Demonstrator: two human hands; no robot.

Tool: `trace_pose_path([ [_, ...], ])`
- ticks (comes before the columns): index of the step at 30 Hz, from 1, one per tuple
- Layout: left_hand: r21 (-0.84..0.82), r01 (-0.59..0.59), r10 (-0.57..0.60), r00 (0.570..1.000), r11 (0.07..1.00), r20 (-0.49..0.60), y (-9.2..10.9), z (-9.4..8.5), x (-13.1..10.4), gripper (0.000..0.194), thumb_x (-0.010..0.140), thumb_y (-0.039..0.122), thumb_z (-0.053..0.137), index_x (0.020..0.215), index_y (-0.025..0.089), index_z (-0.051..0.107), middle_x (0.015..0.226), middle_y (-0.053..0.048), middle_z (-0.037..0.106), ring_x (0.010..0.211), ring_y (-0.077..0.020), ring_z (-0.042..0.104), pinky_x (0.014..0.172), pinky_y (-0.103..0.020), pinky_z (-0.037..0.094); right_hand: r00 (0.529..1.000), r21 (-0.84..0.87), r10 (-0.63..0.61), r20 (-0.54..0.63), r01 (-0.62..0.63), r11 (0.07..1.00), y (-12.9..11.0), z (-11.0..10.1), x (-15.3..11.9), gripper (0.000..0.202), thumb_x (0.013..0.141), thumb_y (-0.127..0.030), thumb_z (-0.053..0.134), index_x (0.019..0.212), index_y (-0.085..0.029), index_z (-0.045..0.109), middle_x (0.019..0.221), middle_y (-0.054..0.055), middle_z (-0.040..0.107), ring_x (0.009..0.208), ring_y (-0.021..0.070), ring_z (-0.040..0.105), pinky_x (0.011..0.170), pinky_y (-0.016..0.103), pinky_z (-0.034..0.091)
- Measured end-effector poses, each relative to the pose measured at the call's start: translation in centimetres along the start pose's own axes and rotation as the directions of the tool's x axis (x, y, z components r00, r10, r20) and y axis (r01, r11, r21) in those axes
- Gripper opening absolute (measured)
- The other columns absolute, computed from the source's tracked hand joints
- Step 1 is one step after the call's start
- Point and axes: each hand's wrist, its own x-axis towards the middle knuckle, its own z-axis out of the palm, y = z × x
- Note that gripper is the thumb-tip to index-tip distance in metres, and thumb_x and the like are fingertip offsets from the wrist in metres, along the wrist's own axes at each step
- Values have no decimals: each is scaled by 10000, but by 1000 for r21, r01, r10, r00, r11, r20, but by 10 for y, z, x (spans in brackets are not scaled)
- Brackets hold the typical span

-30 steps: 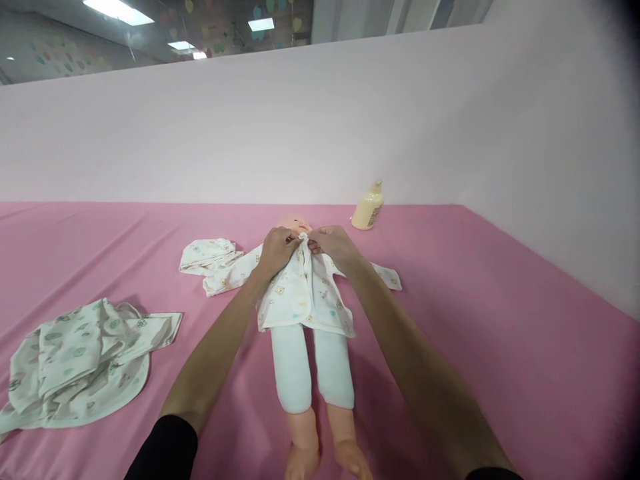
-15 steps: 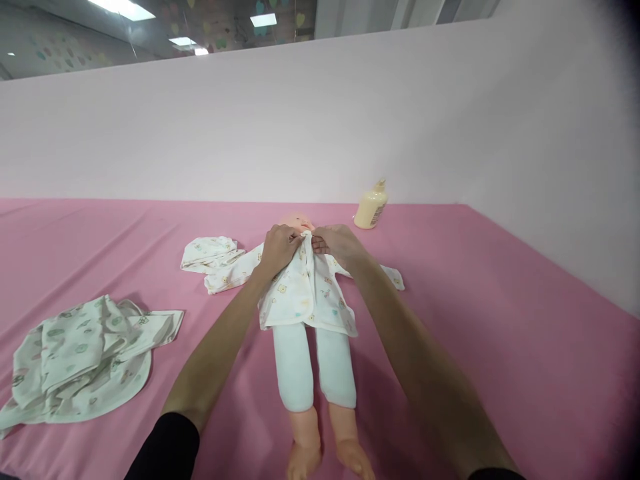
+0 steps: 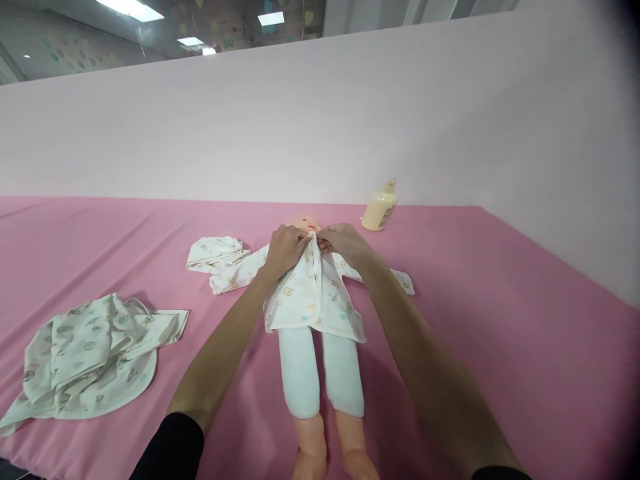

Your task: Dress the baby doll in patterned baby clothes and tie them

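Note:
A baby doll (image 3: 311, 433) lies on its back, feet toward me, its head mostly hidden behind my hands. It wears a white printed jacket (image 3: 295, 303), with both sleeves spread out sideways, above white cloth legs. At the neckline, my left hand (image 3: 287, 250) pinches the jacket's edge with closed fingers. Just across the front opening, my right hand (image 3: 345, 241) is closed on the other side of the collar. The fingertips nearly meet there; any fastener between them is too small to make out. Below the chest the two front edges lie close together.
A folded printed cloth (image 3: 215, 253) rests by the left sleeve. Nearer me on the left is a crumpled white cloth with green prints (image 3: 95, 360). A pale yellow pump bottle (image 3: 379, 210) stands beyond the doll, by the white wall (image 3: 250, 133). Pink sheeting (image 3: 500, 320) covers the surface.
My right hand's fingers have curled in closer at the collar. My left hand keeps its hold. The whole scene sits slightly further right as the camera has turned.

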Motion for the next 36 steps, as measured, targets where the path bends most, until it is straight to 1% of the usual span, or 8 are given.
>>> trace_pose_path([
  [8, 16, 18, -18, 1000, 1000, 8, 2, 0, -2, 255, 928, 211, 503, 678, 204, 550, 844, -56, 661, 884, -234, 532, 821, -369, 405, 990, -6, -70, 123, 71, 997, 10, -9, 5, 143, 758, -200, 742, 666, -127, 661, 671, 35, 629, 611, 93, 556, 568, 204, 469],
  [16, 55, 9, -9, 1000, 998, -9, -1, 3, -2, 276, 930, 182, 471, 658, 204, 509, 796, -60, 626, 857, -232, 527, 792, -360, 390, 977, -168, -175, 125, 195, 966, 2, -3, -6, 53, 788, -166, 646, 765, -145, 690, 639, -5, 611, 591, 99, 527, 591, 223, 444],
  [19, 74, 18, -17, 1000, 997, -12, -1, 4, -2, 301, 932, 170, 458, 632, 201, 463, 761, -62, 600, 822, -230, 518, 754, -357, 373, 956, -332, -266, 123, 292, 897, -2, 2, -11, 104, 805, -169, 594, 768, -162, 691, 680, -2, 633, 621, 115, 543, 612, 234, 426],
  [22, 79, 37, -35, 999, 996, -18, 1, 4, -2, 311, 926, 156, 453, 619, 201, 431, 756, -70, 598, 821, -239, 508, 722, -360, 359, 919, -532, -370, 136, 383, 755, -5, 5, -12, 162, 836, -185, 548, 733, -182, 672, 706, 5, 651, 645, 130, 541, 614, 245, 383],
  [25, 74, 50, -49, 999, 996, -18, 1, 3, -2, 325, 912, 126, 438, 599, 204, 398, 740, -75, 588, 804, -235, 502, 706, -359, 355, 878, -630, -445, 176, 448, 634, -7, 7, -12, 237, 854, -174, 507, 644, -188, 617, 687, 11, 632, 647, 135, 511, 618, 257, 350],
  [27, 56, 52, -52, 999, 997, -5, 0, 3, -1, 327, 912, 134, 441, 596, 205, 395, 733, -72, 585, 793, -233, 499, 717, -359, 363, 886, -615, -437, 159, 435, 658, -7, 7, -12, 266, 848, -180, 508, 589, -189, 567, 651, 8, 602, 630, 133, 491, 600, 257, 344],
  [32, -40, 66, -65, 998, 997, 20, 0, 0, 1, 288, 929, 189, 456, 643, 199, 486, 776, -59, 621, 832, -223, 519, 817, -357, 390, 959, -343, -277, 51, 278, 897, -2, 4, -10, 259, 839, -223, 556, 583, -183, 560, 628, 2, 582, 588, 116, 493, 565, 235, 395],
  [36, -67, 71, -71, 997, 995, 10, 1, -1, 1, 298, 933, 211, 461, 643, 195, 525, 773, -49, 639, 825, -206, 533, 845, -348, 398, 975, -186, -215, 58, 223, 957, 2, 2, -7, 200, 827, -221, 623, 635, -165, 611, 680, 20, 627, 610, 108, 526, 587, 224, 447],
])
